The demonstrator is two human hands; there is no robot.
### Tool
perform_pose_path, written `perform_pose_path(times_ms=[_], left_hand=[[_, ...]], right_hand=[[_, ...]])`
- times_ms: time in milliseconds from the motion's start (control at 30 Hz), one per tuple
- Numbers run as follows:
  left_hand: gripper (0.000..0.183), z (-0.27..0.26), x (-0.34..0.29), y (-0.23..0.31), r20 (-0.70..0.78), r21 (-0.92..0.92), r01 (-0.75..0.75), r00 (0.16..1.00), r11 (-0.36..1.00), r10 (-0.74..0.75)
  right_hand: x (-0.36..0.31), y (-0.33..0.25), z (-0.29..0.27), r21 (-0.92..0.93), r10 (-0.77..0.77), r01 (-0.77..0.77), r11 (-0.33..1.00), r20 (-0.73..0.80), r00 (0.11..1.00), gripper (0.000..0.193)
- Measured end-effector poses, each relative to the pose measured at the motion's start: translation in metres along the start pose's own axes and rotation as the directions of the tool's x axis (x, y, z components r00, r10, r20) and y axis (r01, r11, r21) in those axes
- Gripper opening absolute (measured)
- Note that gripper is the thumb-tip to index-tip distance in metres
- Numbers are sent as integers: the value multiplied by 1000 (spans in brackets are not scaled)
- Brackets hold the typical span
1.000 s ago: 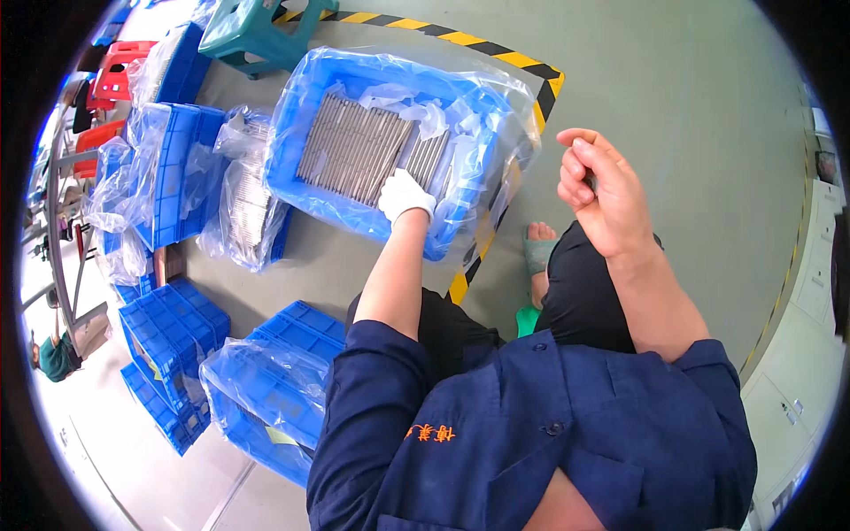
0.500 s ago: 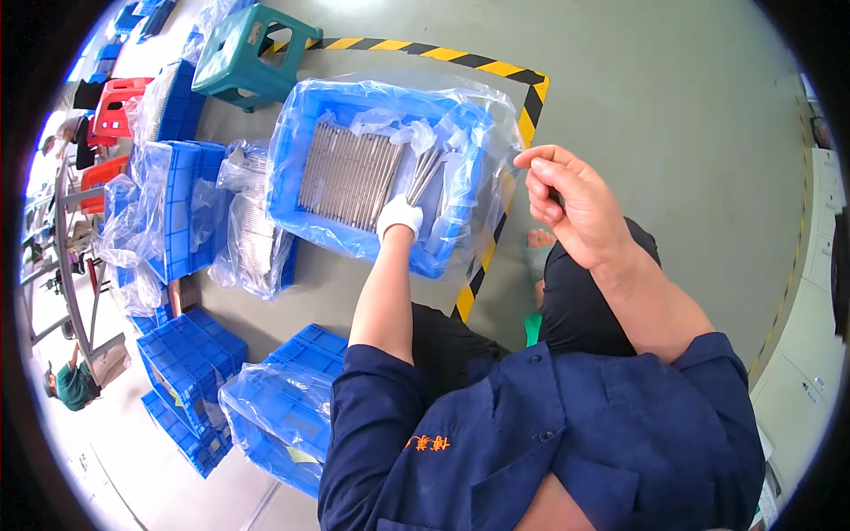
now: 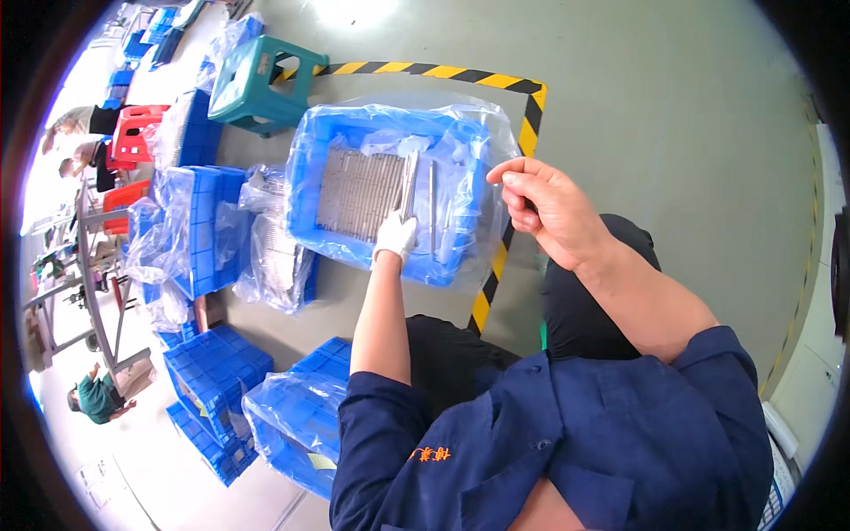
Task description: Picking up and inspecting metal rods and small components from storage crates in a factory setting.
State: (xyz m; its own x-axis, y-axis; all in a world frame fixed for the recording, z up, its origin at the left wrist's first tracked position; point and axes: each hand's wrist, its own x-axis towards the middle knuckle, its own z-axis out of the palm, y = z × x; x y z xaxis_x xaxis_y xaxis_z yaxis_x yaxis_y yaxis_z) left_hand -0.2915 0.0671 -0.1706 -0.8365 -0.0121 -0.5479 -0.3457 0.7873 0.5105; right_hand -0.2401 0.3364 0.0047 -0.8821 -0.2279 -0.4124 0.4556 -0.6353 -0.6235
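Observation:
A blue plastic crate [image 3: 301,199] lined with clear plastic film stands in front of me. Slim metal rods [image 3: 361,193] lie side by side in a tight row in its left part. My left hand [image 3: 396,237], in a white glove, is closed round the lower ends of a few metal rods [image 3: 409,181] at the right end of that row. A single metal rod [image 3: 432,208] lies apart, farther right in the crate. Bare and raised beyond the crate's right side, my right hand [image 3: 553,212] has its fingers curled and thumb against the index finger; a dark spot shows inside.
Yellow-and-black floor tape [image 3: 529,133] runs behind and right of the crate. A green stool [image 3: 266,84] stands at its back left. More blue crates [image 3: 217,367] and a film-wrapped load of rods [image 3: 279,252] fill the left side. Other people [image 3: 96,398] are at the far left.
My left hand has moved slightly left with the rods, bringing them against the row's right end. A lone rod now shows clearly on the right. The whole view has shifted a little.

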Motion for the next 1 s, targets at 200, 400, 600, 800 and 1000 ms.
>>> perform_pose_path(times_ms=[200, 400, 600, 800, 1000], left_hand=[[39, -34, -90, 38, 155, -919, 64, 967, 390, 204], [50, -46, -181, 68, 72, -970, 7, 963, 245, 260], [39, -47, -253, 64, -36, -953, -69, 993, 295, 116], [37, -51, -307, 48, -89, -974, -104, 993, 202, 79], [41, -46, -329, 37, -131, -967, -179, 960, 182, 246]], right_hand=[[4, 9, 11, 12, 108, -109, 994, 70, 992, 14], [11, 45, 42, -311, 78, -23, 950, 166, 983, 24], [-11, 78, 81, -416, 177, 43, 908, 476, 862, 32], [-17, 90, 94, -248, 164, -56, 967, 439, 884, 22], [-14, 110, 108, -297, 359, -224, 928, 556, 750, 20]])
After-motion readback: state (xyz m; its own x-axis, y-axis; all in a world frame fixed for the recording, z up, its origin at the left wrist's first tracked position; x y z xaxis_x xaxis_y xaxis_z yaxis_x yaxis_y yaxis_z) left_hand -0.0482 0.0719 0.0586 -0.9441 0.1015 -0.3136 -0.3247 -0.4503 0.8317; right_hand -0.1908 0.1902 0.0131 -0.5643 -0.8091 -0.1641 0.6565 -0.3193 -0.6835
